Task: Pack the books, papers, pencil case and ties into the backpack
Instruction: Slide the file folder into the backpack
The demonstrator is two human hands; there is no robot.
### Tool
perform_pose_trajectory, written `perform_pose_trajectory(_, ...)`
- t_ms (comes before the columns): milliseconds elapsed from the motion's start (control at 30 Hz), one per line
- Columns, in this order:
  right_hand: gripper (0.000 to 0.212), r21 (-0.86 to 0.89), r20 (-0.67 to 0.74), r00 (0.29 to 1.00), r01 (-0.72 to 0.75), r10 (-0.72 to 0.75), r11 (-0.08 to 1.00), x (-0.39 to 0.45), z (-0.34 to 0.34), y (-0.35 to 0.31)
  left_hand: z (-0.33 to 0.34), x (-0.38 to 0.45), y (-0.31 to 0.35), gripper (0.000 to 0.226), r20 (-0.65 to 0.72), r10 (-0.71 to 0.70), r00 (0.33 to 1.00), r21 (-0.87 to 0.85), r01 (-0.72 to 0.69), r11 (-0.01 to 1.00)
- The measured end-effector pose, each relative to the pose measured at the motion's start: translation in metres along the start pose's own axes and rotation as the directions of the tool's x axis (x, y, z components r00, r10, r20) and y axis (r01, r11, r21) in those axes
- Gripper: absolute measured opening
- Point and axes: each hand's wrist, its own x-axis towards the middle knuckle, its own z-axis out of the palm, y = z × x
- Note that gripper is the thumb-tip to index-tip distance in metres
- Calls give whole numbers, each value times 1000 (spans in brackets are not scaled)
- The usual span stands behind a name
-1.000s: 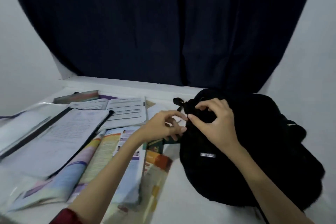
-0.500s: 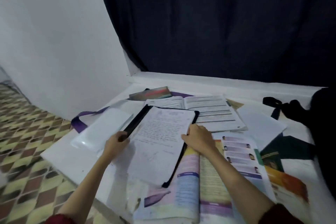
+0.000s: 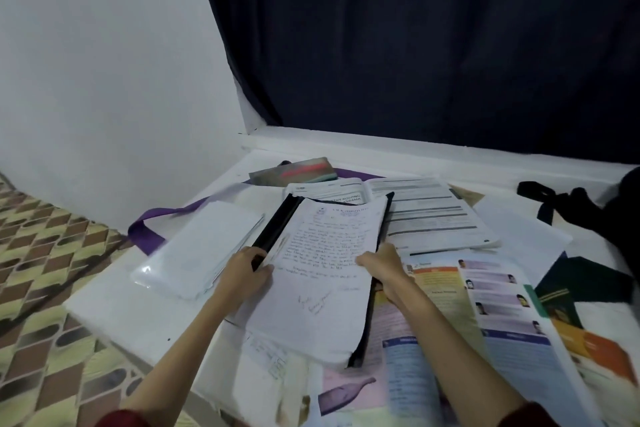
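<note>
Head view: both hands grip a black folder of handwritten papers [image 3: 322, 274] on the white table [image 3: 114, 308].
Left hand [image 3: 246, 274] curls around its left edge, right hand [image 3: 381, 263] its right; the soft black backpack [image 3: 620, 218] lies far right.

1. White desk [image 3: 114, 305] shoved into the wall corner.
2. Left edge: plastic sleeve of papers [image 3: 201, 250] over a purple tie [image 3: 149, 229].
3. Middle and near edge: open textbooks [image 3: 485, 305] and loose sheets.
4. Right edge: black backpack [image 3: 620, 218].
</note>
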Motion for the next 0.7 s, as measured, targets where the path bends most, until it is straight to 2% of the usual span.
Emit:
perform_pose_trajectory(133,19,136,-11,997,83,-82,987,-8,-13,-12,-5,5,9,33,73,25,997,-56,-20,998)
perform_pose_trajectory(300,21,307,-84,979,205,-188,929,-18,-94,-46,5,18,63,36,93,108,990,-156,-92,983)
perform_pose_trajectory(400,26,317,-81,985,171,-153,933,-14,-156,-43,20,20,104,32,126,255,959,-146,-236,961)
perform_pose_trajectory(500,25,231,-152,984,128,-94,964,-5,-208,-27,39,25,129,29,228,338,913,-56,-334,941)
perform_pose_trajectory(567,28,128,-212,976,78,-50,989,3,-232,-10,52,34,127,38,259,279,925,64,-304,950)
perform_pose_trajectory(700,24,-22,-280,960,18,-23,1000,15,-254,29,65,44,114,55,175,32,984,167,-62,984)
